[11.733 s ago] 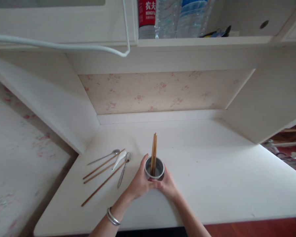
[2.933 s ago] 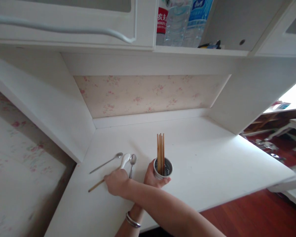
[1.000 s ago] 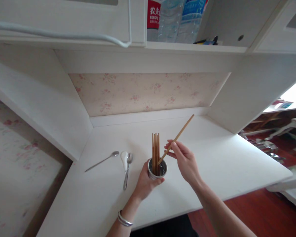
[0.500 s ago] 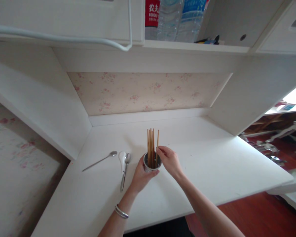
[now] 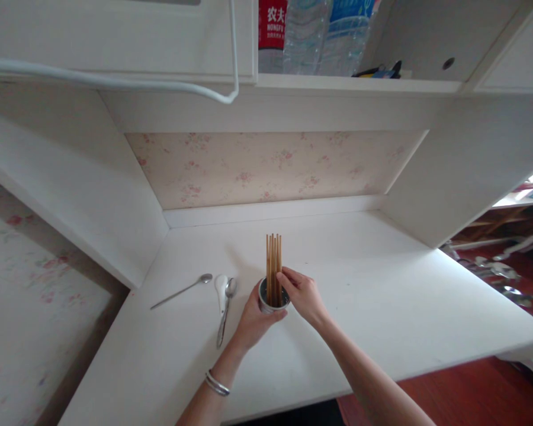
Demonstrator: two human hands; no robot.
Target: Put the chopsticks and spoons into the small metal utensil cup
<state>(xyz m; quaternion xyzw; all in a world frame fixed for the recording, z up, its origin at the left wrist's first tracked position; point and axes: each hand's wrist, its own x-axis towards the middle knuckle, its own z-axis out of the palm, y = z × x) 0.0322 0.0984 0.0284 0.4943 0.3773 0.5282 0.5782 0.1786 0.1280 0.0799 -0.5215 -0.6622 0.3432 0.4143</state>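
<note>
My left hand (image 5: 256,319) is wrapped round a round metal-rimmed cup (image 5: 263,303), its thumb across the near side. Several wooden chopsticks (image 5: 273,260) stand upright in the cup, bunched together. At the right side of the bunch, my right hand (image 5: 302,294) pinches one chopstick (image 5: 279,254) between thumb and forefinger. Left of the cup lie a metal spoon (image 5: 224,310), a white spoon (image 5: 221,291) beside it, and a long-handled metal spoon (image 5: 182,290) farther left. The cup's underside is hidden by my left hand.
Everything lies on a white desk (image 5: 359,272) with side panels and a papered back wall (image 5: 275,168). Overhead, a shelf (image 5: 359,83) carries plastic bottles (image 5: 306,35). A white cable (image 5: 137,83) hangs at upper left. The desk's front edge runs below my forearms.
The chopstick in my right hand has moved left, from apart at the cup's right side to against the bunch. My left hand still holds the cup. The view has shifted slightly.
</note>
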